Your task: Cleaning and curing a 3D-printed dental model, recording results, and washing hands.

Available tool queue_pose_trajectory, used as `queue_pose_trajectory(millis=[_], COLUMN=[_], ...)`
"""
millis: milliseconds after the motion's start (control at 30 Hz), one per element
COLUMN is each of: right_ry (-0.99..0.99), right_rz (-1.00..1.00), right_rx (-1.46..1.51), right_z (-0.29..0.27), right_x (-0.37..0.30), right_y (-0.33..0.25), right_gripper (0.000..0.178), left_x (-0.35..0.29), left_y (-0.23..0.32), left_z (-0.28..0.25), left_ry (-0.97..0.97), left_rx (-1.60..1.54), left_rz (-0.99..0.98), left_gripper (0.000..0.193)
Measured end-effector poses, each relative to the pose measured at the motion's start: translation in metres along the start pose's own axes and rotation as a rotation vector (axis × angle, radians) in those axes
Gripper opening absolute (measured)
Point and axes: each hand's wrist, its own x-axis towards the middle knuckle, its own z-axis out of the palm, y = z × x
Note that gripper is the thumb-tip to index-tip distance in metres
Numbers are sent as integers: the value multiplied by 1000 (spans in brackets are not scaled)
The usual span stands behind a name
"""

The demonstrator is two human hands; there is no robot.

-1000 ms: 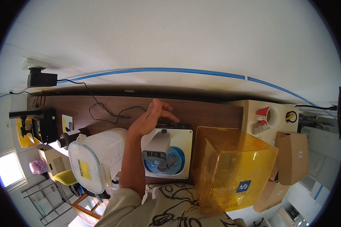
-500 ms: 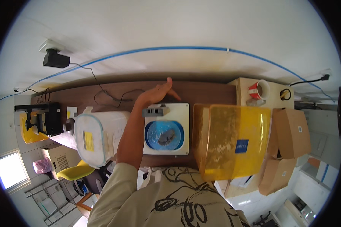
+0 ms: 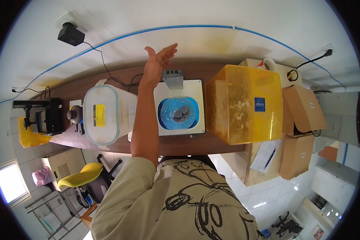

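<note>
My left hand (image 3: pixel 159 61) is raised beyond the far left corner of a white square device, its thumb and fingers apart, holding nothing. The white device (image 3: pixel 181 86) lies on the table in front of me. A grey slotted box (image 3: pixel 173 80) stands at its far edge, nearest my hand. Sunk in the device is a blue round basin (image 3: pixel 168 110) with a translucent cover or dish over it. A dark grey lump (image 3: pixel 181 114) shows there; I cannot tell whether it lies on or under the clear surface. My right hand is out of view.
A white lidded tub (image 3: pixel 104 134) stands left of the device, a yellow translucent box (image 3: pixel 244 124) right of it. Cardboard boxes (image 3: pixel 304 108) and a paper sheet with a pen (image 3: pixel 264 157) are farther right. A black cable (image 3: pixel 103 62) crosses the back of the table (image 3: pixel 196 72).
My left hand has lifted away from the device's far edge toward the wall, and its fingers have spread. The whole view has shifted, with the table now higher in the picture.
</note>
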Motion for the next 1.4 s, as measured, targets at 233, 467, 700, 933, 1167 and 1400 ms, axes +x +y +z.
queue_pose_trajectory(millis=[233, 467, 700, 933, 1167, 1400], right_ry=[-25, 146, 730, 944, 983, 1193], right_rz=[-55, -87, -920, -881, -725, -715], right_rx=[141, 711, 631, 661, 1146, 866], right_z=[87, -114, -219, -259, -265, -263], right_x=[22, -22, -40, 23, 48, 47], right_y=[74, -38, -144, -180, -215, -212], right_gripper=[31, 27, 11, 10, 24, 27], left_x=[-104, -259, -264, -241, -242, -233], left_y=[17, -86, -180, -193, -193, -204], left_z=[60, 45, 51, 58, 60, 61], left_ry=[298, 698, 783, 847, 771, 858], left_rx=[17, 408, 619, 673, 604, 731], left_rz=[536, 694, 556, 649, 500, 661], left_gripper=[84, 36, 37, 48, 58, 58])
